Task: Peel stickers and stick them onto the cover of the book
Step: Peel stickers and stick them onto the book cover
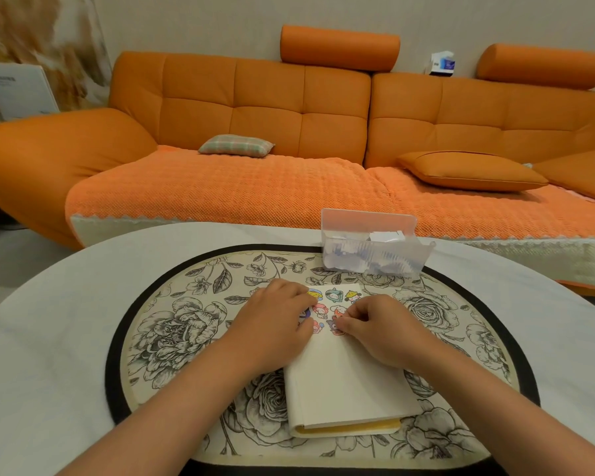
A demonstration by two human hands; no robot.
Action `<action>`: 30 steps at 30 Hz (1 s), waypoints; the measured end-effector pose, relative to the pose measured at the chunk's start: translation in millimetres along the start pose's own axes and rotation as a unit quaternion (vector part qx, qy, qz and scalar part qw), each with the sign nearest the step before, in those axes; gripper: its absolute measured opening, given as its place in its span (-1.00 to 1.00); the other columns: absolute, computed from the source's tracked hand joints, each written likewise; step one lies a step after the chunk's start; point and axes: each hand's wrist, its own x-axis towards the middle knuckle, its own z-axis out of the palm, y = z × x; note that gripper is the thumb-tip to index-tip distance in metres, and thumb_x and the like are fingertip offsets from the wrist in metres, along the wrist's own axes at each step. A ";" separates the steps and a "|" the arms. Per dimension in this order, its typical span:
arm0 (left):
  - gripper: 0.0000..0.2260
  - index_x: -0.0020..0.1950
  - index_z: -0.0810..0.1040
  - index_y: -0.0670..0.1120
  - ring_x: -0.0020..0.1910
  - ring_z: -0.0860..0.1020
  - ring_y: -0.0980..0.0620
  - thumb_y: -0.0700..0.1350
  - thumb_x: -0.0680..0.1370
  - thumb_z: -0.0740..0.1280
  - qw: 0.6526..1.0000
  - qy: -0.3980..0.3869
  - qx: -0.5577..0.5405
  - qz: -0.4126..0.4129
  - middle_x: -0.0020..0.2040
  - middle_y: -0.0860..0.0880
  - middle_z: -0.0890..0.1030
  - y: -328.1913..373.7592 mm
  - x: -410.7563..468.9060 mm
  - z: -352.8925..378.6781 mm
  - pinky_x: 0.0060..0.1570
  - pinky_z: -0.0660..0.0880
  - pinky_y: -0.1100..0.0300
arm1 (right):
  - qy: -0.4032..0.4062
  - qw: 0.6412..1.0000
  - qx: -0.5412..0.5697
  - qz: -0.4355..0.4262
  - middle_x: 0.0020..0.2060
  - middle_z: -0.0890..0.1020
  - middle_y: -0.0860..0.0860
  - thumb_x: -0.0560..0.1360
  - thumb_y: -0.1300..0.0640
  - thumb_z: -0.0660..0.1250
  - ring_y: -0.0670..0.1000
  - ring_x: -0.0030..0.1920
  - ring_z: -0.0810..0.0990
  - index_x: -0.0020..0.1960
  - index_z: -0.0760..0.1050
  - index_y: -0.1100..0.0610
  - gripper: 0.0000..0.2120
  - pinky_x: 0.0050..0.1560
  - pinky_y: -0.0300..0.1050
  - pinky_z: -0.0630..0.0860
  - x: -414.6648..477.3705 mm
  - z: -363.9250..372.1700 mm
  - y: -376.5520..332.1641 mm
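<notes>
1. The book [347,383] lies closed on a flowered placemat [172,338], white cover up; the sticker sheet [337,297] lies at the book's far end, touching it; whether it overlaps the cover I cannot tell.
2. The left hand [275,317] sits at the book's far left corner; its grip is released, fingers laid over the sheet's left edge, seemingly pinning it down.
3. The right hand [382,331] sits at the book's far right corner; its grip pinches a sticker [337,328] at the sheet's near edge; whether that sticker has lifted yet is too small to tell.
4. The step in hand looks like peeling; the cover nearer than the hands shows bare, so the task seems at an early stage.
5. The next move likely calls for a slow pull with the sheet held flat, then carrying the sticker onto the bare cover and pressing it smooth.
6. A clear plastic box [368,245] stands on the surface [49,338], beyond the book's far end.
</notes>
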 end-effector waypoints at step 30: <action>-0.79 0.20 0.58 0.10 0.19 0.41 0.08 -0.04 0.60 0.26 0.997 0.036 0.005 0.064 0.14 0.16 0.53 8.0 -5.9 3.0 0.24 0.35 0.12 | 0.135 0.978 -0.137 -0.086 -0.10 0.53 -0.17 0.47 -0.29 0.36 -0.17 -0.12 0.48 0.01 0.56 -0.16 -0.75 -0.22 -0.21 0.31 -26.0 4.2 -2.7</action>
